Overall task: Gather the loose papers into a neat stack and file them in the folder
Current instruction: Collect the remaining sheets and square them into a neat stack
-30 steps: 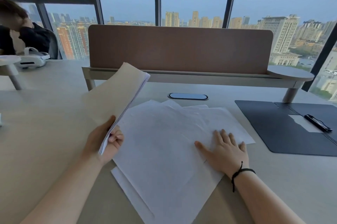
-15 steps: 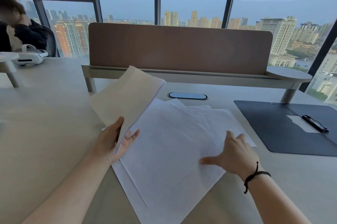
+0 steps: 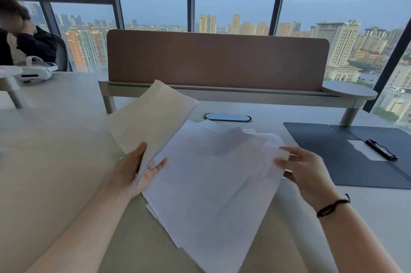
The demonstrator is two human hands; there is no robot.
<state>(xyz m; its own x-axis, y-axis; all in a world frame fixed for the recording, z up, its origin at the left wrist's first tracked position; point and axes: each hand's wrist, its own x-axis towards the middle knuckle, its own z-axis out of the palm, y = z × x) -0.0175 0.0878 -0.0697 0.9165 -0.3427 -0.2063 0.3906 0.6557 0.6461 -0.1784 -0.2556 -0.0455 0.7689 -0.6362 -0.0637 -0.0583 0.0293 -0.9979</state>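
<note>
My left hand (image 3: 133, 170) grips a tilted stack of papers (image 3: 153, 121) by its lower corner, thumb on top, fingers beneath. Several loose white sheets (image 3: 189, 195) lie fanned across the table in front of me. My right hand (image 3: 304, 170) pinches the right edge of the top loose sheet (image 3: 233, 161) and holds that edge raised off the table. A dark open folder (image 3: 338, 150) lies flat to the right, with a black clip (image 3: 381, 149) and a white label on it.
A brown divider panel (image 3: 218, 57) on a low shelf crosses the far side of the table (image 3: 55, 150). An oval cable port (image 3: 227, 117) sits behind the papers. Another person (image 3: 20, 34) and a white headset (image 3: 35, 71) are at the far left.
My right hand went from lying flat on the loose sheets to lifting the edge of the top sheet. My left hand's stack shifted slightly right, towards the loose sheets.
</note>
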